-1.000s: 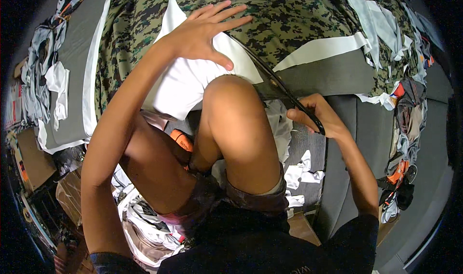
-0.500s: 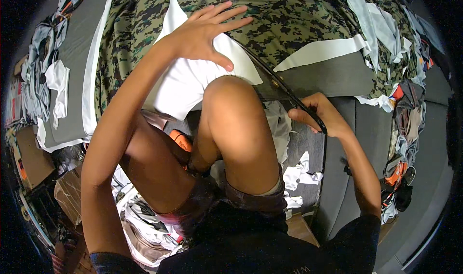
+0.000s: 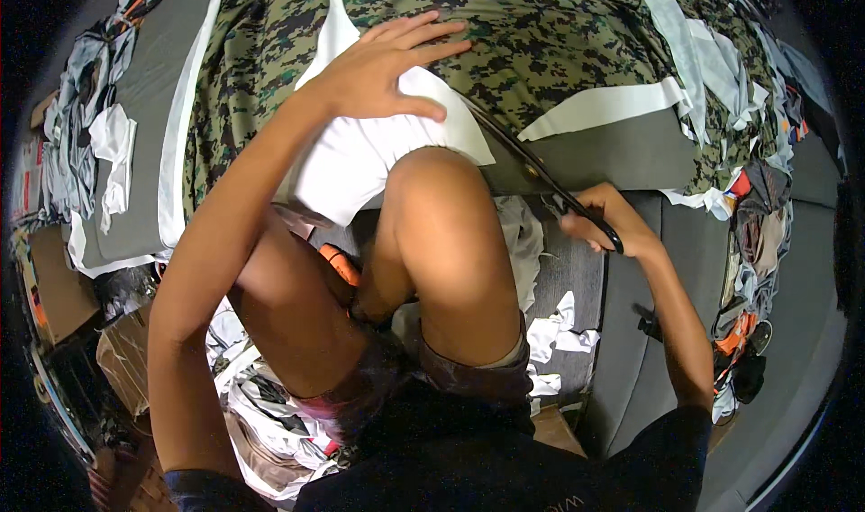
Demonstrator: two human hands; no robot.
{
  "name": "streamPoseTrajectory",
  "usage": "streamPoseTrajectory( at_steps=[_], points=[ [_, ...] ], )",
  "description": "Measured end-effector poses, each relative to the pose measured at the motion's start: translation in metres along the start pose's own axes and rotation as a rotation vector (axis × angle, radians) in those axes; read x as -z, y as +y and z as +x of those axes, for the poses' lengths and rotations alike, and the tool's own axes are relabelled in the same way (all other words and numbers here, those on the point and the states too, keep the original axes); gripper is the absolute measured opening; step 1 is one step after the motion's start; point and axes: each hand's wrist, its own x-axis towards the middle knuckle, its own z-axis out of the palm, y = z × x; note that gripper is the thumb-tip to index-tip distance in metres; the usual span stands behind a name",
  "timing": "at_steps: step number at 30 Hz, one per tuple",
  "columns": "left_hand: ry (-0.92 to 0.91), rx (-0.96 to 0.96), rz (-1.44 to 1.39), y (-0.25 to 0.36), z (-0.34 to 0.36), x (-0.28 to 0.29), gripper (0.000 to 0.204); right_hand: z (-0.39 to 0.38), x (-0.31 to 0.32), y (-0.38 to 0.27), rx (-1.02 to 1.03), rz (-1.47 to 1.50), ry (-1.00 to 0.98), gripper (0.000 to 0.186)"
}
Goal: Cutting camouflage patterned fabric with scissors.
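Left hand (image 3: 383, 77), head view: spread wide, palm down, fingers fanned toward the upper right; palm lies over a piece of smooth white fabric (image 3: 347, 169), fingertips over a sheet of green-and-brown digital camouflage fabric (image 3: 559, 43)
Right hand (image 3: 620, 216): closed round the handles of a pair of long black-handled scissors (image 3: 568, 194); forearm comes up from the lower right
Scissors: slant from the right hand toward the upper left; far end meets the right edge of the white fabric; cannot tell how far apart the blades stand
White fabric: below and beside the left hand; lower part drapes near the person's bare raised knee (image 3: 446, 196)
Camouflage fabric: spread over a dark grey raised surface (image 3: 622, 147); a long white strip (image 3: 604, 113) runs along its near edge, right of the scissors; more pale strips lie at upper right
Between the legs: an orange object (image 3: 341, 264), partly hidden; kind cannot be told
Below, right of the knee: small white fabric scraps (image 3: 560, 333)
Left side: a heap of grey cloth (image 3: 77, 165); a crumpled white scrap (image 3: 115, 147) beside it; a brown cardboard box (image 3: 61, 282) lower down
Right side: a row of mixed cloth (image 3: 766, 233), grey, tan and orange
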Motion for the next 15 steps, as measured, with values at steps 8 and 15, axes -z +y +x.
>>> streamPoseTrajectory(
  at_steps=[8,15],
  points=[
    [0.027,0.010,-0.032,-0.010,-0.007,0.002,0.073,0.017,0.004,-0.005,-0.059,0.066,-0.057,0.034],
    [0.056,0.014,0.025,-0.011,-0.008,0.000,0.073,0.028,0.012,-0.031,-0.072,0.016,-0.071,0.048]
  ],
)
